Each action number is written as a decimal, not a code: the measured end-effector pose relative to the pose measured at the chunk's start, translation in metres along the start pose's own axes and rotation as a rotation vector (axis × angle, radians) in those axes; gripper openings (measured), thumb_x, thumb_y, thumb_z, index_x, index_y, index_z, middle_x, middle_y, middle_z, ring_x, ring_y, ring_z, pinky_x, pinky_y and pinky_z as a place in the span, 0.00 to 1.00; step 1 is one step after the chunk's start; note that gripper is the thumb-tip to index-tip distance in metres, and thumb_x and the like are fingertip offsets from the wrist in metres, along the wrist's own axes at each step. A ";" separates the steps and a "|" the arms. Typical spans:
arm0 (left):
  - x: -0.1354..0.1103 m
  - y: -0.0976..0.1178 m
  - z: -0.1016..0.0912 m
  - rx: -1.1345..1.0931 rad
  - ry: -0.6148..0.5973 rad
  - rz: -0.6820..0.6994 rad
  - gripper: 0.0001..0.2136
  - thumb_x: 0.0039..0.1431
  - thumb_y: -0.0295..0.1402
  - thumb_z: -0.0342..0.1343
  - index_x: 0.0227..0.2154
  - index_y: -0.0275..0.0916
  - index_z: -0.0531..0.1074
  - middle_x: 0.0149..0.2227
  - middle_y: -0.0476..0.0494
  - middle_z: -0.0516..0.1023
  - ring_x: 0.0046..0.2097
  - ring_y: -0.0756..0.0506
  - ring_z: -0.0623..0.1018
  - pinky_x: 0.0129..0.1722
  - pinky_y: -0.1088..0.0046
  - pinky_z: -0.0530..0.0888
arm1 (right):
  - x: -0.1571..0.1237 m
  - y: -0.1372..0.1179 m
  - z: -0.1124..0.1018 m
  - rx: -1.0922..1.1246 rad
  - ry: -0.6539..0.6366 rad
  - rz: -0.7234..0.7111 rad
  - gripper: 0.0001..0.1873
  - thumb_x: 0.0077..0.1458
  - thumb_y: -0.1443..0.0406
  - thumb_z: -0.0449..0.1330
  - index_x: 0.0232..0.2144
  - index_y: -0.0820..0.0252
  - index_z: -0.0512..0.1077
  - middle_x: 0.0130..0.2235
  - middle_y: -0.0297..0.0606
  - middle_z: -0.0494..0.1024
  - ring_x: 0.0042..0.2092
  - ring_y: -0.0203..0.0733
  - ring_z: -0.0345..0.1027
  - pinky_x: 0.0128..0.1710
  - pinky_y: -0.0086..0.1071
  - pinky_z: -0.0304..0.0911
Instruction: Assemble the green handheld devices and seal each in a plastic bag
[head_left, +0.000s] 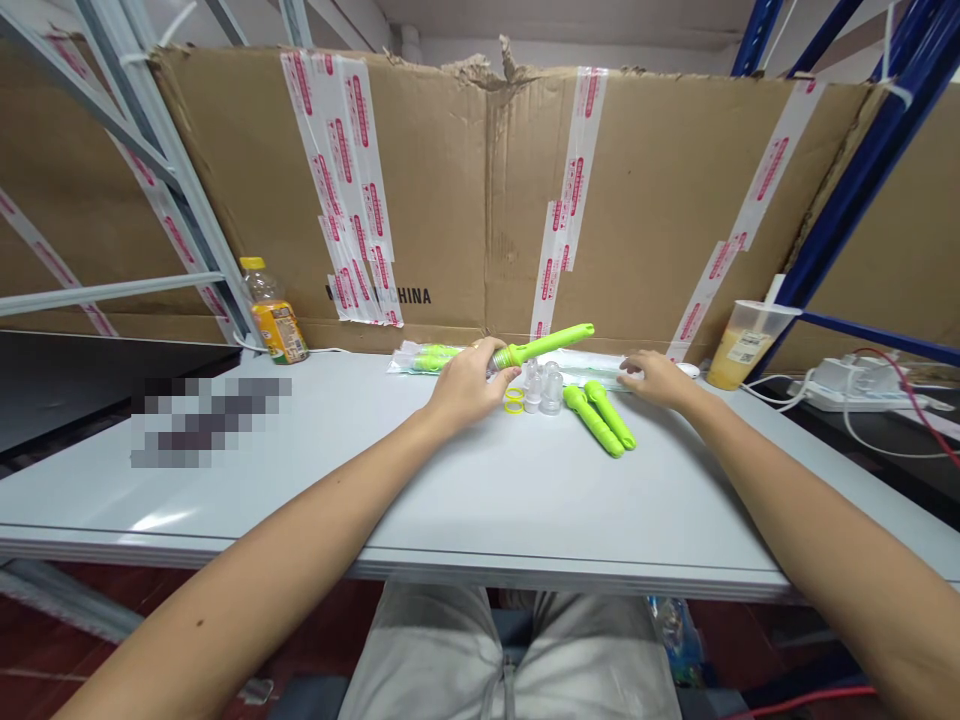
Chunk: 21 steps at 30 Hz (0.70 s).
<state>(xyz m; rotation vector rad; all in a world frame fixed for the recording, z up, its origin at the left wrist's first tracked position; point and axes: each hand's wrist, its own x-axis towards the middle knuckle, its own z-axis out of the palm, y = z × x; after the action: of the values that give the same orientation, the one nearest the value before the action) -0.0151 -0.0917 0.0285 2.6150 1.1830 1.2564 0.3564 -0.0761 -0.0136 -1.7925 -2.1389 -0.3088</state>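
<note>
My left hand [472, 385] is closed around a bright green plastic tube [551, 344] with a clear ribbed part near my fingers. The tube points up to the right, above the table. Under it stand several clear plastic caps [552, 390], with two yellow rings [514, 401] beside them. Two more green tubes [602, 420] lie side by side to the right of the caps. My right hand [652, 378] is open, fingers apart, by the right end of a clear plastic packet [585, 366]. Whether its fingertips touch the packet I cannot tell.
Another clear packet with green pieces [420, 358] lies behind my left hand. A juice bottle [277, 318] stands back left, and a drink cup with a straw [746, 345] back right. Power strip and cables [855, 385] lie far right. Cardboard [450, 200] walls the table's back.
</note>
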 end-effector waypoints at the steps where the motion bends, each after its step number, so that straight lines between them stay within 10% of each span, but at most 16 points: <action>1: 0.000 -0.001 0.000 0.000 0.005 0.002 0.12 0.61 0.39 0.56 0.44 0.41 0.70 0.42 0.45 0.78 0.42 0.42 0.76 0.41 0.66 0.69 | 0.002 0.000 0.000 -0.016 0.059 -0.011 0.18 0.58 0.59 0.54 0.43 0.65 0.76 0.43 0.51 0.77 0.47 0.54 0.70 0.48 0.42 0.63; 4: 0.001 -0.003 -0.001 0.011 0.012 0.014 0.12 0.61 0.39 0.56 0.45 0.41 0.69 0.43 0.45 0.79 0.43 0.42 0.76 0.42 0.66 0.69 | 0.014 0.001 -0.001 -0.036 0.119 -0.037 0.18 0.57 0.61 0.55 0.45 0.65 0.75 0.45 0.52 0.76 0.50 0.55 0.68 0.51 0.44 0.63; 15: 0.002 -0.010 -0.005 0.167 -0.013 0.062 0.14 0.62 0.39 0.55 0.48 0.40 0.68 0.44 0.43 0.77 0.44 0.40 0.77 0.40 0.64 0.70 | 0.068 -0.012 -0.008 0.039 -0.309 0.045 0.39 0.46 0.58 0.65 0.62 0.54 0.66 0.57 0.42 0.75 0.56 0.55 0.69 0.51 0.40 0.64; 21: 0.004 -0.019 -0.007 0.248 -0.003 0.050 0.14 0.62 0.39 0.55 0.48 0.40 0.68 0.45 0.42 0.77 0.47 0.39 0.77 0.41 0.64 0.70 | 0.063 -0.014 -0.005 -0.163 -0.170 -0.039 0.33 0.51 0.56 0.60 0.58 0.60 0.68 0.55 0.52 0.73 0.56 0.61 0.64 0.51 0.48 0.61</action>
<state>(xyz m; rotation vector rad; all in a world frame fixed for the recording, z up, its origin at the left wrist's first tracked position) -0.0305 -0.0777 0.0303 2.8333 1.3630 1.1828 0.3337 -0.0230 0.0164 -1.9306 -2.3269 -0.3619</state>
